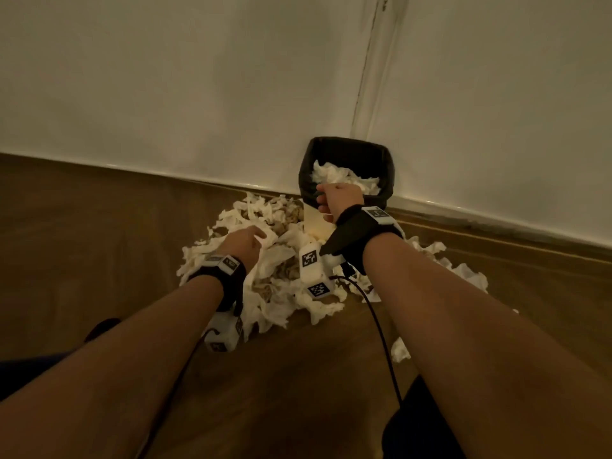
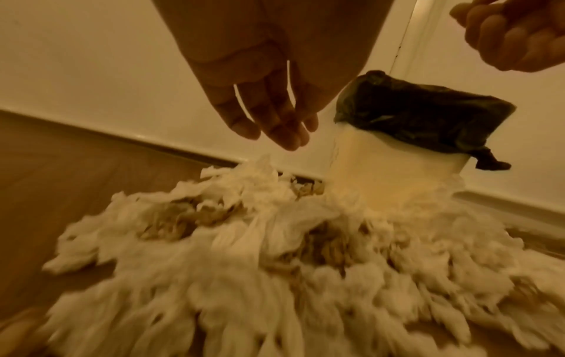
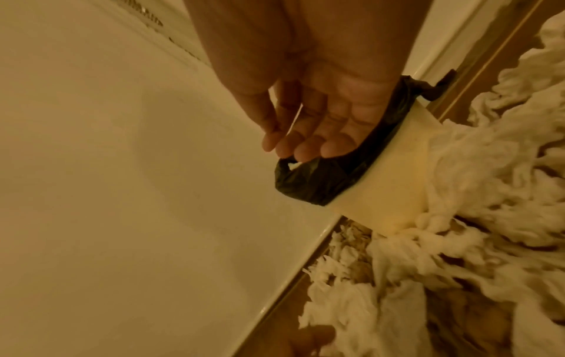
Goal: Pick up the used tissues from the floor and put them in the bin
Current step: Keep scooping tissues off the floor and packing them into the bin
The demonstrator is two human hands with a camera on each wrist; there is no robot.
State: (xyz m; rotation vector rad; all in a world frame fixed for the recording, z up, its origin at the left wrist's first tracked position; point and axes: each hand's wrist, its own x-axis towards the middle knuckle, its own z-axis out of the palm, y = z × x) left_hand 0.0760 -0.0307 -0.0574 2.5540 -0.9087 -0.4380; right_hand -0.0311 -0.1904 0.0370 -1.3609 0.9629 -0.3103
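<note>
A big heap of crumpled white tissues [image 1: 275, 260] lies on the wooden floor in front of a white bin [image 1: 347, 142] lined with a black bag. More tissues [image 1: 341, 177] fill the bin. My left hand [image 1: 256, 231] hovers just over the heap's top with straight, empty fingers [image 2: 275, 130]. My right hand [image 1: 326, 198] is at the bin's front rim. In the right wrist view its fingers [image 3: 299, 145] hang relaxed and hold nothing, just above the black bag [image 3: 315, 178]. The left wrist view shows the heap [image 2: 275, 241] reaching the bin's white wall [image 2: 382, 174].
The bin stands against a white wall [image 1: 198, 94] with a skirting board [image 1: 496, 220]. Stray tissues [image 1: 400, 349] lie to the right on the floor. Black cables [image 1: 381, 332] run from both wrist cameras. Bare wooden floor [image 1: 82, 226] stretches to the left.
</note>
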